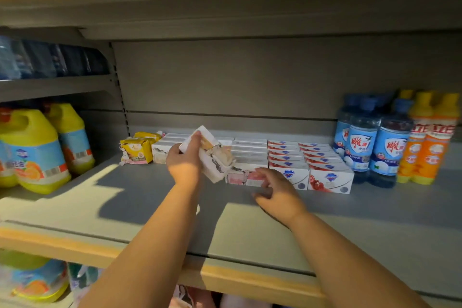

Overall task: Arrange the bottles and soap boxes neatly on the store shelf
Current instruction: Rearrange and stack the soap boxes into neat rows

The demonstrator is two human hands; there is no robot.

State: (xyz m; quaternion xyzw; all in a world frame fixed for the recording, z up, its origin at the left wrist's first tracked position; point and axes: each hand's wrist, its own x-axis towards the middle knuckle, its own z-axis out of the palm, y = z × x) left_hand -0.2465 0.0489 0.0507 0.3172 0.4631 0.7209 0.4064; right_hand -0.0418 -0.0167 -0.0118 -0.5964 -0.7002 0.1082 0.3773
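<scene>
Left hand, as I see it, grips a tilted stack of white soap boxes, held above the grey shelf. The right hand hovers loose-fingered and holds nothing, just before a pink soap box. Blue-capped bottles and orange bottles stand at the right.

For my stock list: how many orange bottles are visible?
3: two orange bottles in front at far right, a third's yellow cap behind. More may be hidden.
</scene>
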